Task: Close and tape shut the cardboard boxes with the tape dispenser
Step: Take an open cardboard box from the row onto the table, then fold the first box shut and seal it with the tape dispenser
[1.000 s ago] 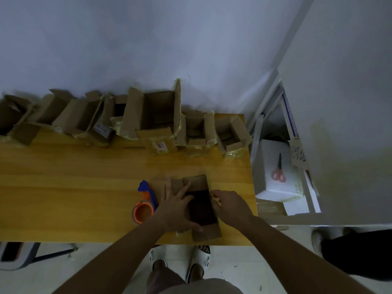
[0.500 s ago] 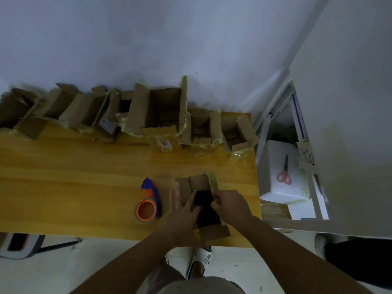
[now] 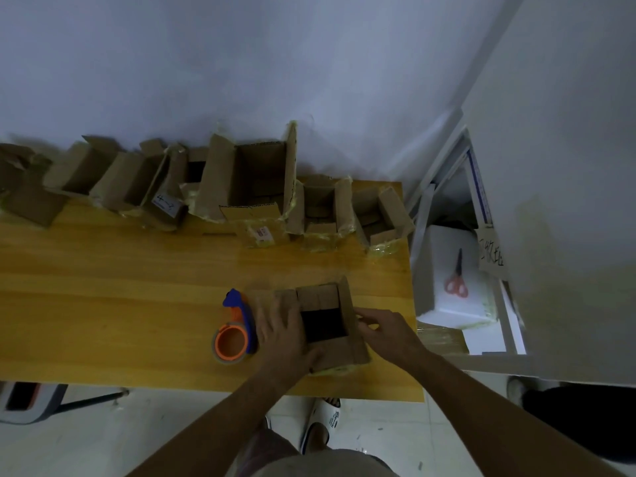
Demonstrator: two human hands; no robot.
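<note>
A small open cardboard box (image 3: 318, 299) sits near the front right of the wooden table (image 3: 120, 287), its dark inside showing. My left hand (image 3: 284, 333) lies flat with straight fingers on the box's left flap. My right hand (image 3: 385, 330) touches the raised right flap (image 3: 347, 301) from outside, fingers partly bent. The tape dispenser (image 3: 237, 328), blue handle with an orange roll, lies on the table just left of my left hand, untouched.
Several open cardboard boxes (image 3: 254, 180) line the table's back edge along the wall. Right of the table, red-handled scissors (image 3: 457, 278) lie on a white foam block (image 3: 454, 304). A white cabinet (image 3: 568, 201) stands at the far right. My feet in slippers (image 3: 325, 423) are below.
The right flap has swung up and outward under my right hand. My left hand slid further left onto the left flap. The view shifted slightly.
</note>
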